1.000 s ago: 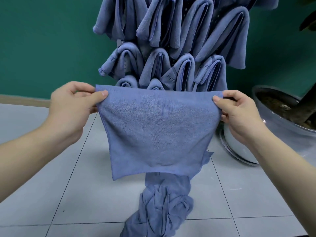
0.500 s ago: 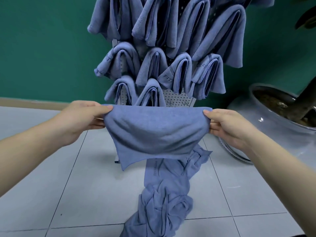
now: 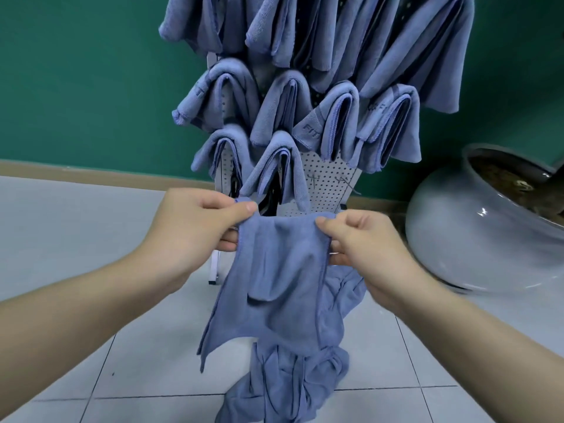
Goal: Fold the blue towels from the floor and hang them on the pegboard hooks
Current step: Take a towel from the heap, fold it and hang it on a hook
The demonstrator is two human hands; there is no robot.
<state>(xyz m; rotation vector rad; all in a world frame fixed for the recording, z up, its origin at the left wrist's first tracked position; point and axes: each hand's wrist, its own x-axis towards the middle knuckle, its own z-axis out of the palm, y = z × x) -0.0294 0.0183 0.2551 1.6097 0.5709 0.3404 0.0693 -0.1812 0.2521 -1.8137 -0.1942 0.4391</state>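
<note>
A blue towel (image 3: 280, 288) hangs folded in front of me, its top edge bunched between my hands. My left hand (image 3: 195, 233) pinches the top left corner with thumb and fingers. My right hand (image 3: 363, 242) pinches the top right corner, close to the left hand. Behind stands a white pegboard (image 3: 328, 181) with several folded blue towels (image 3: 335, 117) draped on its hooks; two bare hooks show at its lower right. On the floor beneath the held towel lies a crumpled pile of blue towels (image 3: 293, 383).
A large grey ceramic planter (image 3: 476, 233) with soil stands at the right, close to the pegboard. A green wall (image 3: 76, 80) with a wooden skirting runs behind. The floor is pale grey tile (image 3: 76, 227).
My hands have come down and together, from wide apart to close. The towel went from spread flat to folded and narrow, hanging longer. The view has tilted towards the pegboard's lower part.
</note>
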